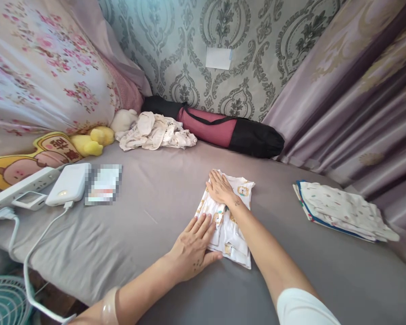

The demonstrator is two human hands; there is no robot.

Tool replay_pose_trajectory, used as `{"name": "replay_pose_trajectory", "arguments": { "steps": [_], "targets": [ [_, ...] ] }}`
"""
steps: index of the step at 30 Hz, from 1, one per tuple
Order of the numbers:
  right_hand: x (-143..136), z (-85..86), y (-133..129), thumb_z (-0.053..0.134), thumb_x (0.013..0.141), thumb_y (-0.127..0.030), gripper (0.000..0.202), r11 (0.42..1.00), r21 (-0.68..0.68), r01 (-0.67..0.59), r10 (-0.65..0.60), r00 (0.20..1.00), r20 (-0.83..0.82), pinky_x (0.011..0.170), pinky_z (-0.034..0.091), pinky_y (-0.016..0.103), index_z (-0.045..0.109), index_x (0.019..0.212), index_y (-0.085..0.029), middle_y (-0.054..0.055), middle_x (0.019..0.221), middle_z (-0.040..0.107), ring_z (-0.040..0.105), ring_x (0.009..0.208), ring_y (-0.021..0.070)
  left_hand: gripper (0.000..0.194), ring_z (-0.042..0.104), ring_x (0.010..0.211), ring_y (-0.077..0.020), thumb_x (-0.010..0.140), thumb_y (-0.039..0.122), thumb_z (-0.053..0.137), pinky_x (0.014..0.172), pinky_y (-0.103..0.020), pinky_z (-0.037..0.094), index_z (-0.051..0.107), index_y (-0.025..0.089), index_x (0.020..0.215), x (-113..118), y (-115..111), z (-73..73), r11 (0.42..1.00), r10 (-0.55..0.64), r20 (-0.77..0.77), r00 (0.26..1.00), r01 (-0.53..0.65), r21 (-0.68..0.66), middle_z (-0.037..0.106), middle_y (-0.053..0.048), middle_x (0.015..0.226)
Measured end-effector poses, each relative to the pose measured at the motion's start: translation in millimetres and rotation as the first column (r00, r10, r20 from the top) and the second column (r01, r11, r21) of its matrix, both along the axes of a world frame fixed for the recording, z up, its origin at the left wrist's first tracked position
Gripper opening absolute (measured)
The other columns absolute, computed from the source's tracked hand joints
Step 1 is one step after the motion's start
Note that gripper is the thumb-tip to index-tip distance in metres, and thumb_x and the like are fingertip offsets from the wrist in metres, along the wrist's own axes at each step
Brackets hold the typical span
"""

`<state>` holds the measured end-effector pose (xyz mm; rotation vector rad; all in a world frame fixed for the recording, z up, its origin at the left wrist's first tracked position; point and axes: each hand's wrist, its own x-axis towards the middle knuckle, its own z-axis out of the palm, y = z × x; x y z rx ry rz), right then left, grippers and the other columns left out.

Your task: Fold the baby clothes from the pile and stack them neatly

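A small white garment (235,225) with an orange and yellow print lies folded in on itself on the grey bed sheet (149,253). My left hand (196,246) rests flat over its near left edge, fingers stretched out. On its far left part lies my right hand (219,187), palm down with the fingers extended. Both palms and forearms hide parts of the cloth. A short sleeve or flap with creases shows between my hands.
To the right is a stack of folded clothes (345,210). Crumpled light clothes (155,131) lie at the back beside a pink and black bag (209,126). At left are a power strip (23,189), a white power bank (69,184) with a cable, and yellow plush cushions (20,164).
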<state>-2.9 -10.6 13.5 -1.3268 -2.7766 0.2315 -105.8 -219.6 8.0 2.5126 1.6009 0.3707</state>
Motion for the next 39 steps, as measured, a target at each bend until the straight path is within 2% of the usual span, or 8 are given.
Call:
{"name": "replay_pose_trajectory", "arguments": {
  "steps": [5,9,14,17,21,29,35,39],
  "targets": [
    [-1,-4.5,-3,0.017,0.098,-0.040,0.064,1.000,0.016,0.023,-0.022,0.999,-0.026,0.119,0.006,0.043,0.027,0.150,-0.005,0.014,0.158,0.020,0.011,0.147,0.0225,0.073,0.024,0.144,-0.0287,0.094,0.062,0.024,0.117,-0.046,0.022,0.033,0.013,0.147,3,5,2.1,0.996,0.067,-0.022,0.997,-0.066,0.067,0.032,-0.016,0.153],
    [-2,-3.2,-6,0.019,0.098,-0.039,0.063,1.000,0.003,0.012,-0.012,0.999,-0.042,0.119,0.006,0.041,0.030,0.148,-0.002,0.015,0.157,0.022,0.010,0.147,0.0224,0.075,0.031,0.141,-0.0285,0.094,0.064,0.022,0.115,-0.044,0.027,0.040,0.011,0.143,7,8,8.0,1.000,-0.005,-0.051,0.999,0.006,0.026,0.039,-0.016,0.150],
    [14,6.8,-13,0.015,0.099,-0.041,0.063,0.998,-0.053,0.026,-0.035,0.986,-0.165,0.120,0.008,0.039,0.028,0.150,-0.006,0.013,0.158,0.023,0.013,0.147,0.0203,0.075,0.037,0.138,-0.0327,0.094,0.063,0.019,0.115,-0.052,0.024,0.047,0.008,0.138,24,14,26.0,0.999,0.047,-0.068,0.997,-0.045,0.029,0.045,-0.019,0.145],
    [42,14.2,-26,0.013,0.099,-0.041,0.063,1.000,-0.014,0.012,-0.015,0.980,-0.198,0.120,0.007,0.038,0.024,0.151,-0.008,0.011,0.159,0.021,0.012,0.147,0.0191,0.069,0.029,0.142,-0.0309,0.097,0.057,0.019,0.116,-0.051,0.020,0.045,0.010,0.140,42,15,32.2,0.993,-0.099,-0.043,0.994,0.101,0.055,0.038,-0.017,0.150],
    [81,8.9,-46,0.016,0.099,-0.039,0.062,1.000,0.012,-0.011,0.012,0.997,-0.080,0.120,0.005,0.041,0.026,0.150,-0.007,0.012,0.158,0.021,0.012,0.147,0.0205,0.069,0.026,0.144,-0.0292,0.096,0.058,0.020,0.117,-0.046,0.020,0.042,0.013,0.143,60,11,17.6,0.952,-0.306,-0.001,0.952,0.306,0.003,0.034,-0.013,0.153],
    [105,-11.8,-34,0.018,0.098,-0.037,0.061,1.000,0.012,0.027,-0.027,1.000,0.004,0.120,0.006,0.044,0.028,0.150,-0.006,0.013,0.158,0.022,0.014,0.147,0.0218,0.075,0.020,0.145,-0.0290,0.094,0.063,0.022,0.117,-0.042,0.018,0.029,0.011,0.149,62,3,-8.3,0.929,-0.371,0.005,0.929,0.371,-0.024,0.027,-0.015,0.156],
    [108,-9.6,-17,0.016,0.098,-0.039,0.062,0.997,-0.071,0.038,-0.041,0.998,-0.048,0.120,0.010,0.042,0.029,0.150,-0.007,0.012,0.157,0.023,0.014,0.147,0.0209,0.073,0.025,0.144,-0.0280,0.095,0.062,0.023,0.117,-0.040,0.021,0.033,0.012,0.148,58,3,6.8,0.914,-0.404,0.015,0.915,0.404,-0.041,0.031,-0.014,0.154],
    [106,3.1,-16,0.013,0.098,-0.037,0.062,0.985,0.032,0.169,-0.160,0.968,-0.191,0.120,0.009,0.043,0.024,0.151,-0.008,0.012,0.159,0.018,0.010,0.147,0.0200,0.060,0.026,0.144,-0.0217,0.100,0.050,0.020,0.119,-0.040,0.016,0.031,0.016,0.148,46,35,23.7,0.955,-0.291,0.030,0.956,0.289,0.059,0.036,-0.010,0.152]
  ]
}}
